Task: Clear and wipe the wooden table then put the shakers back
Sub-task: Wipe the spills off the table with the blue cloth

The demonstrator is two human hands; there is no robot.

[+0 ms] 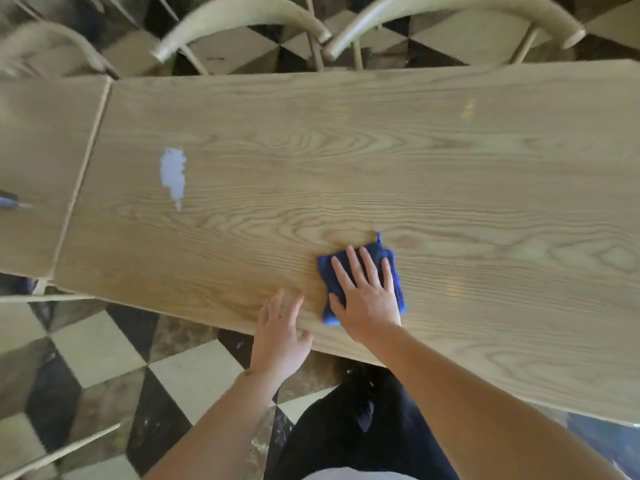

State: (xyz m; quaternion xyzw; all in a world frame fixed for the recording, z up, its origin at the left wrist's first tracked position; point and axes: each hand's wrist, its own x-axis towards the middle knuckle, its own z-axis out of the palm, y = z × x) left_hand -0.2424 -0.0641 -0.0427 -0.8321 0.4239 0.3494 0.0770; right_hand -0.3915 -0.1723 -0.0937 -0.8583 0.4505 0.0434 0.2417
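Observation:
A long wooden table (381, 161) fills the view. My right hand (367, 299) lies flat with spread fingers on a folded blue cloth (377, 252), pressing it onto the table near the front edge. My left hand (282, 337) rests open at the table's front edge, just left of the cloth, holding nothing. A pale whitish-blue patch (173, 176) shows on the tabletop to the left. No shakers are in view.
A second table (38, 168) butts against the left end, with a blurred dark blue object (10, 200) at its left edge. Light wooden chairs (242, 19) stand along the far side. Checkered tile floor (104, 358) lies below the front edge.

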